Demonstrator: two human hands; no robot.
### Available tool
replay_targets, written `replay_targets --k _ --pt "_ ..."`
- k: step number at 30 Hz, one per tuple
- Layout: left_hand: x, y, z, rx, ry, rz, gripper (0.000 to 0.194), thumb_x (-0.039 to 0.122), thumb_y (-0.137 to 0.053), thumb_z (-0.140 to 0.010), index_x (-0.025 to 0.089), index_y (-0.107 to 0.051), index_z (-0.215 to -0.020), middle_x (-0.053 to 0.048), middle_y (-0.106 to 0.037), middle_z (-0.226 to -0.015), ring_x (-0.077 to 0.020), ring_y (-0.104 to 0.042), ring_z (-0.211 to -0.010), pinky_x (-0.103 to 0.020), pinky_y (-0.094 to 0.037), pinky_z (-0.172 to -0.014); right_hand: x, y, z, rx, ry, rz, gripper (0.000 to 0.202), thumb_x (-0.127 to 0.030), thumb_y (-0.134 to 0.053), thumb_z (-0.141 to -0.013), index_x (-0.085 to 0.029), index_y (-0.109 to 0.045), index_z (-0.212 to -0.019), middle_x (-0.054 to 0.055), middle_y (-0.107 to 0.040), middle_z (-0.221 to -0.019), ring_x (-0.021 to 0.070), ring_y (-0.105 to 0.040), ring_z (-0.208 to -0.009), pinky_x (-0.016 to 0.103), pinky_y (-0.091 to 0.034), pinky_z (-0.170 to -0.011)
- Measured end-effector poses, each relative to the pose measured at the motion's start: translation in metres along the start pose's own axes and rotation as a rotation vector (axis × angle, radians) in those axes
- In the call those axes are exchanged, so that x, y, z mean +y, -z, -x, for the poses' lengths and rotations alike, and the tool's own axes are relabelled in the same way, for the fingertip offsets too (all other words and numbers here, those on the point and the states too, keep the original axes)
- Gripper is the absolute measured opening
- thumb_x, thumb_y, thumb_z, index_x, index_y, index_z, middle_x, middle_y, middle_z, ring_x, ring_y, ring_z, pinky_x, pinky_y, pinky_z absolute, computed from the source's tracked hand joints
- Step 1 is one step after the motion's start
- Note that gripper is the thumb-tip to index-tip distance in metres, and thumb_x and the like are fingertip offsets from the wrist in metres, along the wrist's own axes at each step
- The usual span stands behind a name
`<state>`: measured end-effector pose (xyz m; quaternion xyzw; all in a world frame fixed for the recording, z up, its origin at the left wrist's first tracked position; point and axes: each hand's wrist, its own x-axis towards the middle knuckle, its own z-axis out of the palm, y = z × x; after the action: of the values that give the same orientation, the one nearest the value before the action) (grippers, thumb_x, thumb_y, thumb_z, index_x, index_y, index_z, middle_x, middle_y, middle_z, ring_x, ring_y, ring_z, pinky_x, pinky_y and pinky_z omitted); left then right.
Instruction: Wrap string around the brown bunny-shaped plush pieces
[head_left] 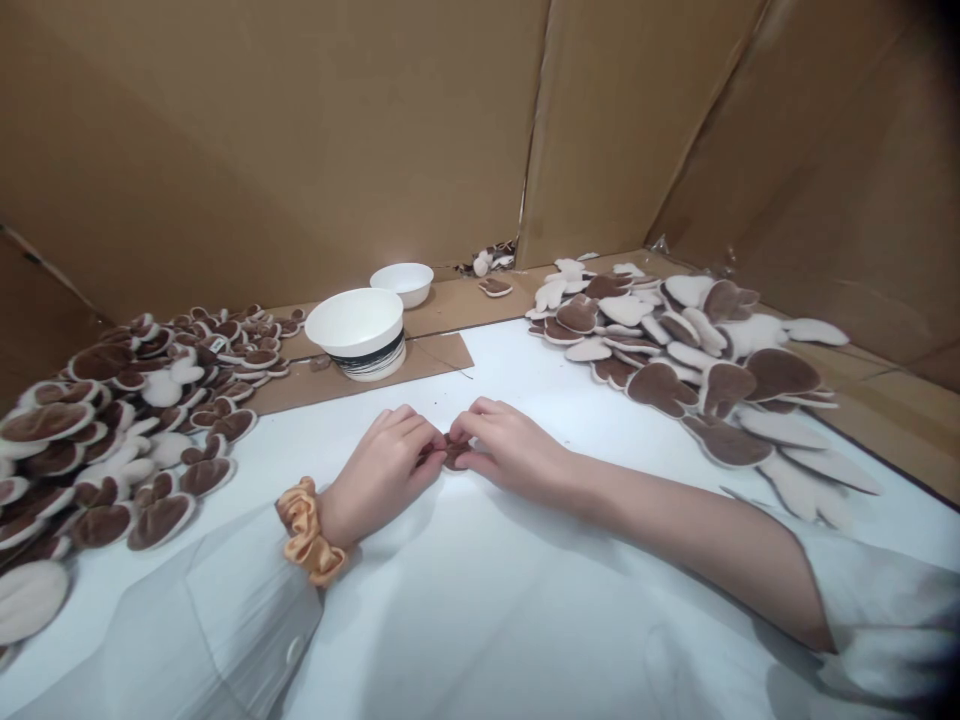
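Note:
Near the middle of the white table (450, 570), my left hand (394, 455) and my right hand (510, 445) meet over a small brown plush piece (454, 455). Fingers of both hands pinch it from either side and hide most of its shape. An orange scrunchie (309, 530) circles my left wrist. To the left lies a heap of brown plush pieces with white edges (161, 510), several of them ear-shaped at the top. On the right is a pile of flat brown and white plush pieces (724, 385).
A white paper bowl with black streaks (367, 345) stands behind my left hand, with a smaller white bowl (405, 285) beyond it. Cardboard walls (300, 130) enclose the back and sides. One brown piece (495, 287) lies by a gap in the back wall.

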<state>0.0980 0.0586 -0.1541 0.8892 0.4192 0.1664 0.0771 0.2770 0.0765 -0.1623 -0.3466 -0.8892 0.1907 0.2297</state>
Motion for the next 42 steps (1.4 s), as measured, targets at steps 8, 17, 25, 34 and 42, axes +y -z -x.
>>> replay_targets --k 8,17,25,34,42 --pt "0.002 0.002 0.002 0.002 0.006 -0.008 0.010 0.014 -0.044 -0.080 0.017 -0.052 -0.075 -0.002 -0.055 -0.074 -0.0185 -0.044 -0.078 -0.033 -0.034 -0.072 0.011 -0.009 -0.001 0.043 0.222 0.122 0.009 -0.015 -0.046 -0.083 -0.011 -0.053 -0.082 0.008 -0.054 -0.076 0.0172 -0.045 -0.078 0.027 -0.042 -0.065" --pt "0.005 0.003 0.002 0.001 0.054 -0.043 0.008 0.015 -0.047 -0.080 0.017 -0.054 -0.080 -0.001 -0.057 -0.077 -0.0186 -0.044 -0.079 -0.033 -0.035 -0.073 0.017 -0.012 -0.005 0.054 0.330 0.289 0.026 -0.020 -0.036 -0.088 -0.007 -0.058 -0.084 0.009 -0.049 -0.071 0.0192 -0.038 -0.077 0.029 -0.040 -0.066" --pt "0.005 -0.001 -0.002 0.048 0.050 -0.065 0.008 0.013 -0.048 -0.077 0.015 -0.053 -0.072 -0.002 -0.055 -0.071 -0.0191 -0.045 -0.076 -0.033 -0.036 -0.071 0.014 -0.013 -0.005 0.086 0.319 0.299 0.024 -0.018 -0.038 -0.086 -0.009 -0.060 -0.079 0.008 -0.049 -0.067 0.0182 -0.039 -0.074 0.028 -0.040 -0.063" --pt "0.001 -0.003 0.000 0.070 0.029 -0.051 0.008 0.013 -0.048 -0.077 0.015 -0.053 -0.072 -0.003 -0.055 -0.071 -0.0188 -0.045 -0.075 -0.033 -0.036 -0.070 0.004 -0.011 -0.003 0.094 0.169 0.181 0.022 -0.025 -0.047 -0.083 -0.012 -0.064 -0.077 0.008 -0.054 -0.064 0.0184 -0.043 -0.074 0.029 -0.042 -0.066" --pt "-0.002 -0.002 0.000 0.047 0.004 -0.017 0.006 0.015 -0.049 -0.078 0.016 -0.054 -0.075 -0.002 -0.054 -0.071 -0.0187 -0.046 -0.078 -0.033 -0.036 -0.072 -0.003 -0.004 -0.005 -0.034 0.038 0.065 0.009 -0.015 -0.055 -0.077 -0.014 -0.065 -0.078 0.006 -0.054 -0.066 0.0182 -0.043 -0.078 0.029 -0.041 -0.070"
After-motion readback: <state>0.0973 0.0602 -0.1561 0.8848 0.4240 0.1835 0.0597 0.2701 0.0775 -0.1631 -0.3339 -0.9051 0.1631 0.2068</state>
